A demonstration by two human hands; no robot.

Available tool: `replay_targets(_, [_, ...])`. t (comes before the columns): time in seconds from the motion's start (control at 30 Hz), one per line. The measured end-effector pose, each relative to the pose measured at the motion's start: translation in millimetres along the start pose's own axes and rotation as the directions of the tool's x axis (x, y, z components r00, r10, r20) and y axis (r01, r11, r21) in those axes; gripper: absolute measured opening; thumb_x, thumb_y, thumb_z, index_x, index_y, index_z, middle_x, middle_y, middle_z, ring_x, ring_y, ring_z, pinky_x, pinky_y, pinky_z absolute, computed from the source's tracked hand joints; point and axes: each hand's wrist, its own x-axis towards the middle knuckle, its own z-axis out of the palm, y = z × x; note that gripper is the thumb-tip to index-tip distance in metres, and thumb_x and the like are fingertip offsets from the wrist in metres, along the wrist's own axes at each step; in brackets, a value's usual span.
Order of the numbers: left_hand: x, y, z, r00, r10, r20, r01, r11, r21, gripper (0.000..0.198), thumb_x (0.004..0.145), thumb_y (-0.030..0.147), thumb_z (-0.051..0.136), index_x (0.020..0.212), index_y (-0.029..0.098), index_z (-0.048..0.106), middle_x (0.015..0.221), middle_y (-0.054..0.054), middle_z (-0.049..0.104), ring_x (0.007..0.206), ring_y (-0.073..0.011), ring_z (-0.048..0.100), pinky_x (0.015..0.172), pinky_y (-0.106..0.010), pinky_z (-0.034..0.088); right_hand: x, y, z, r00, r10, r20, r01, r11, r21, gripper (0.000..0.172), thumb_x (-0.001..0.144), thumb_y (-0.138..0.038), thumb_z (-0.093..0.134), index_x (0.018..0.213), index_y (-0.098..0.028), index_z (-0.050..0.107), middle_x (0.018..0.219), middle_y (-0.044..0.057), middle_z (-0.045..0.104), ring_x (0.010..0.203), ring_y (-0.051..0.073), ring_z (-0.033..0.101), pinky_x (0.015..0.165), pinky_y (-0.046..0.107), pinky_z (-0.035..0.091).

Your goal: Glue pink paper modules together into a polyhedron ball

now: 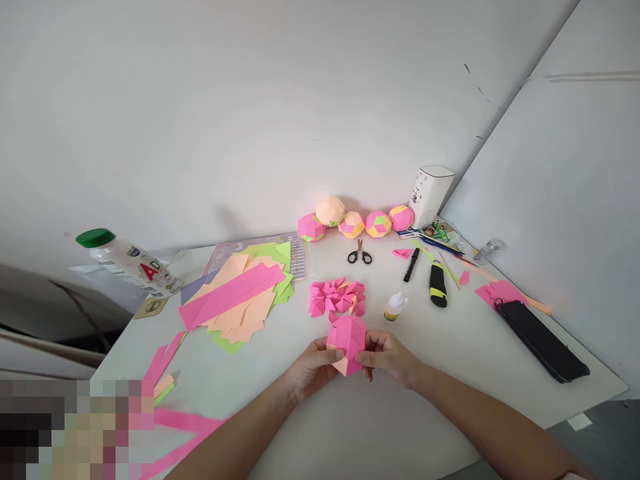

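Observation:
A pink faceted paper ball [349, 339] with a few peach faces is held between both hands above the table's front part. My left hand [316, 368] grips its left side, the thumb on the front. From the right, my right hand [387, 357] pinches the ball with thumb and fingers. Just behind the ball lies a cluster of folded pink paper pieces [337, 297]. A small white glue bottle [393, 307] stands to the right of it. The fingers behind the ball are partly hidden.
Several finished paper balls [379, 224] line the wall, with scissors [360, 253] before them. Paper sheets [240, 293] and a white bottle [135, 263] are left. Right lie a marker [411, 265], a cutter [438, 285] and a black case [543, 340].

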Motion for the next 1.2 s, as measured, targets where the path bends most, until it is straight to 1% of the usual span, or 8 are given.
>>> replay_targets(0.13, [0.2,-0.8,1.0,1.0,0.012,0.02,-0.012,1.0,-0.023,0.029,0.074,0.028,0.068,0.097,0.01,0.067,0.091,-0.015,0.07,0.092,-0.0297,0.064,0.083,-0.04,0.044,0.4,1.4,-1.4,0.999,-0.011,-0.04,0.011,1.0,0.003,0.035,0.058,-0.035,0.082,0.057,-0.015,0.053,0.051,-0.004,0.058,0.043,0.008,0.051,0.044,0.023,0.042])
replay_targets(0.23, [0.6,-0.5,3.1,0.998,0.058,0.021,-0.057,0.997,-0.056,0.038,0.074,0.031,0.068,0.107,0.012,0.062,0.095,-0.014,0.069,0.092,-0.0281,0.064,0.084,-0.041,0.042,0.8,3.0,-2.3,0.996,-0.043,-0.074,0.046,0.998,0.039,0.036,0.057,-0.036,0.083,0.056,-0.016,0.053,0.049,-0.004,0.057,0.041,0.009,0.051,0.043,0.023,0.041])
replay_targets(0.33, [0.9,0.6,4.5,0.995,0.078,0.061,-0.076,0.997,-0.033,0.044,0.075,0.031,0.068,0.114,0.012,0.057,0.096,-0.015,0.067,0.091,-0.0282,0.063,0.086,-0.042,0.041,0.8,3.0,-2.4,0.997,-0.048,-0.062,0.052,0.996,0.066,0.036,0.062,-0.038,0.079,0.059,-0.016,0.051,0.056,-0.001,0.063,0.044,0.01,0.054,0.044,0.024,0.042])
replay_targets(0.47, [1.7,0.3,4.7,0.993,0.067,0.1,-0.07,0.997,0.024,0.04,0.075,0.028,0.067,0.11,0.009,0.058,0.09,-0.016,0.068,0.092,-0.0294,0.062,0.086,-0.042,0.041,0.1,2.3,-1.8,1.0,-0.022,-0.005,0.023,0.997,0.07,0.031,0.069,-0.038,0.075,0.064,-0.015,0.054,0.057,0.001,0.064,0.048,0.012,0.057,0.049,0.026,0.046])
replay_targets(0.63, [0.9,-3.9,8.4,0.995,0.091,0.038,-0.09,0.995,-0.037,0.046,0.078,0.04,0.064,0.113,0.012,0.056,0.087,-0.014,0.067,0.089,-0.0295,0.063,0.084,-0.043,0.042,-1.1,1.1,-1.5,1.0,-0.004,0.007,0.003,0.997,0.075,0.03,0.068,-0.036,0.076,0.065,-0.015,0.055,0.056,0.0,0.062,0.048,0.012,0.057,0.05,0.027,0.047])
replay_targets(0.83, [-0.4,-14.3,7.2,0.996,0.056,0.064,-0.047,0.991,-0.127,0.044,0.08,0.045,0.059,0.108,0.011,0.06,0.098,-0.015,0.064,0.092,-0.0243,0.06,0.086,-0.038,0.043,-1.3,-0.3,-2.1,0.995,-0.097,-0.024,0.099,0.989,0.109,0.029,0.069,-0.037,0.075,0.066,-0.016,0.055,0.055,-0.002,0.06,0.046,0.01,0.054,0.047,0.025,0.042])
replay_targets(0.97, [0.0,-18.8,1.6,0.994,0.03,0.101,-0.02,0.995,-0.099,0.039,0.074,0.034,0.069,0.103,0.01,0.062,0.098,-0.015,0.062,0.091,-0.0222,0.058,0.081,-0.035,0.045,-1.4,-1.2,-1.5,0.985,-0.161,-0.063,0.161,0.987,-0.008,0.028,0.071,-0.038,0.074,0.064,-0.017,0.056,0.049,-0.004,0.055,0.045,0.01,0.05,0.047,0.024,0.038])
replay_targets(1.2, [0.5,-19.7,6.6,0.999,0.041,-0.006,-0.042,0.993,-0.109,0.024,0.074,0.021,0.07,0.094,0.008,0.067,0.089,-0.013,0.066,0.088,-0.0233,0.062,0.08,-0.032,0.044,-2.1,5.4,0.4,0.983,-0.183,-0.025,0.175,0.966,-0.192,0.028,0.068,-0.04,0.075,0.068,-0.017,0.057,0.058,-0.003,0.057,0.049,0.01,0.049,0.047,0.023,0.037])
